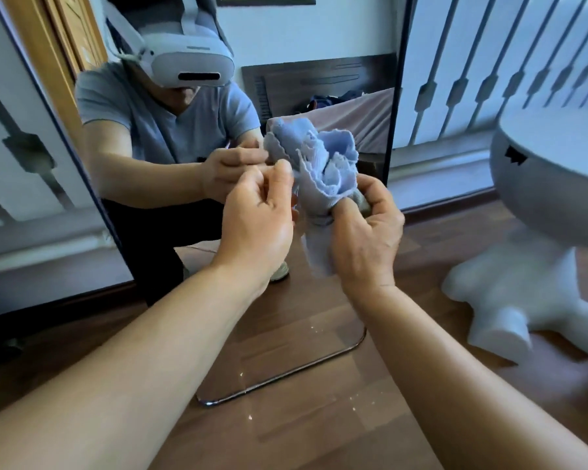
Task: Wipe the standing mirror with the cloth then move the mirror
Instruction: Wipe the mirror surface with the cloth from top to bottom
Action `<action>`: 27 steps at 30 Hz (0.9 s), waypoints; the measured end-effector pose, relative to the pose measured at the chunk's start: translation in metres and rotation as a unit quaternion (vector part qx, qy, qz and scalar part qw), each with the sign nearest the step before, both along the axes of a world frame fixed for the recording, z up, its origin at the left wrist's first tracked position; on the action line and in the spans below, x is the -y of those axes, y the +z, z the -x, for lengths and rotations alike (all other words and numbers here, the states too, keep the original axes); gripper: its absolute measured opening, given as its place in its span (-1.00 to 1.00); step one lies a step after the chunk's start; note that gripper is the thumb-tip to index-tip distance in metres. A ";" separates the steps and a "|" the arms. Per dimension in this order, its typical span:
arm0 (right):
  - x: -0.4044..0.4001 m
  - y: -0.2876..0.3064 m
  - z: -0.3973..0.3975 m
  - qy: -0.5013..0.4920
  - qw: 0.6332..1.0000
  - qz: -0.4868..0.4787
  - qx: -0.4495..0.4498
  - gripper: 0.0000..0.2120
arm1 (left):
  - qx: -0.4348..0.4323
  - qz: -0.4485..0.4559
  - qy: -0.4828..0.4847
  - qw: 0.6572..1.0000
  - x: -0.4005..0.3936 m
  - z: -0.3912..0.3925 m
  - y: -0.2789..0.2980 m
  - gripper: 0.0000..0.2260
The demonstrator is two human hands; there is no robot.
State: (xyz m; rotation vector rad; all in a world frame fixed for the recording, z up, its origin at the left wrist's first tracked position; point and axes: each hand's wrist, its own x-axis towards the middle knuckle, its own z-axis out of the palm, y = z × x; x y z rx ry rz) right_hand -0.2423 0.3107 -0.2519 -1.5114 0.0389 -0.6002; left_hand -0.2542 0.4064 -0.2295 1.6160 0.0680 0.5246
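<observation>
The tall standing mirror (333, 45), with a thin dark frame and rounded bottom corners, stands on the wooden floor right in front of me and leans back. A bunched light-blue cloth (323, 171) is held up before the glass. My right hand (364, 235) is closed around the cloth's lower part. My left hand (258, 218) sits just left of the cloth, fingers curled and pinching at its edge. The glass reflects a crouching person with a headset and the same cloth.
A white round table (557, 157) on a lumpy white base (503, 300) stands close on the right. White panelled walls with dark slats run behind on both sides. Small pale crumbs (314, 329) lie on the wooden floor near the mirror's foot.
</observation>
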 end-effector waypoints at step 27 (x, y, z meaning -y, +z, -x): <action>0.225 0.402 -0.085 -0.163 0.971 0.089 -0.152 -0.75 | -0.178 0.004 -0.311 0.934 0.236 -0.119 0.407 -0.52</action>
